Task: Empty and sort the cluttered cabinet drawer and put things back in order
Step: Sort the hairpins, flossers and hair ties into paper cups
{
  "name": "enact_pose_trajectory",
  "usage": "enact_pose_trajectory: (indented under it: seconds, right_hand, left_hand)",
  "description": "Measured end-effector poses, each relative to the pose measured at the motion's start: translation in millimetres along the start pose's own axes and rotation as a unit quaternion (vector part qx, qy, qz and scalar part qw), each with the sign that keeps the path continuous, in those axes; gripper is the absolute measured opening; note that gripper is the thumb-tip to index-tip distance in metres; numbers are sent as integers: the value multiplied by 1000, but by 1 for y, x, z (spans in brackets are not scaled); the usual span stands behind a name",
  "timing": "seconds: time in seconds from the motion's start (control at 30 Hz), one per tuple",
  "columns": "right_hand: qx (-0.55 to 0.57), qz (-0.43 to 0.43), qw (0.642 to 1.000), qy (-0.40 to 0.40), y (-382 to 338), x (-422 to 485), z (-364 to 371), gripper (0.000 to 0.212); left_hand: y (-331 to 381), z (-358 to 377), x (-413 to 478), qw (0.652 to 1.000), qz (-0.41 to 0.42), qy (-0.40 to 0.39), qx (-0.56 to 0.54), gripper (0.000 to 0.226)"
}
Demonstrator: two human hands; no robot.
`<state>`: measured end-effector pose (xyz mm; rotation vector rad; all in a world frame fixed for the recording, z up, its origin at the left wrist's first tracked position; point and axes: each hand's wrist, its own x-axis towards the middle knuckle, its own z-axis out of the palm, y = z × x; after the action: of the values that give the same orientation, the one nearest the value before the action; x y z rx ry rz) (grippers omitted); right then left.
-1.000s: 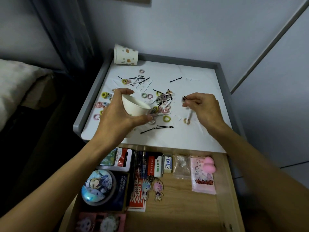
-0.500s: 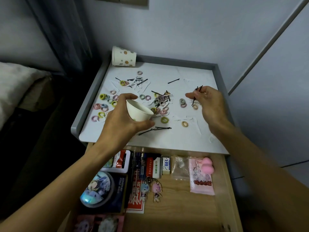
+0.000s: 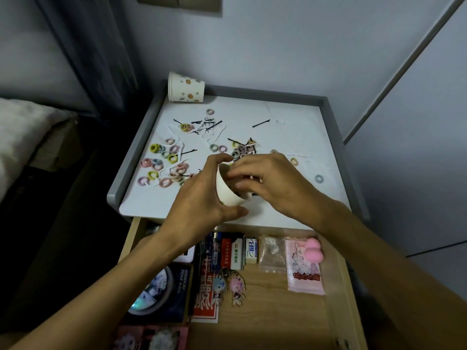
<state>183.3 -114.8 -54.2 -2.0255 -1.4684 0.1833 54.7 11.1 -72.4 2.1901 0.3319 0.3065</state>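
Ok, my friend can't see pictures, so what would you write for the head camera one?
A person's left hand grips a small white cup while the right hand holds its fingertips at the cup's mouth, above a white cabinet top scattered with colourful hair ties and black bobby pins. Below, the drawer stands open.
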Motion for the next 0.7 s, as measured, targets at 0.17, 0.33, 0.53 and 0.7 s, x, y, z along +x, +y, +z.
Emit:
enact_pose_trajectory:
  seconds: [0.17,0.33,0.53,0.7]
  right_hand:
    - [86,70,988,104,11,-1,-7,15]
    - [7,199,975,100,61,33,-19,14]
    - [-156,235,959,28,135,114,-32,25]
    - [-168,232,958,-26,146,130,-22,5]
  left_hand:
    - [-3,-8,3,999,-18,26,-24,88]
    - [-6,-34,13,995,-40,64,-66,83]
    - [-17,-54,24,990,-63,95,-83,82]
    - [-23,-59,29,989,-68,95,-85,81]
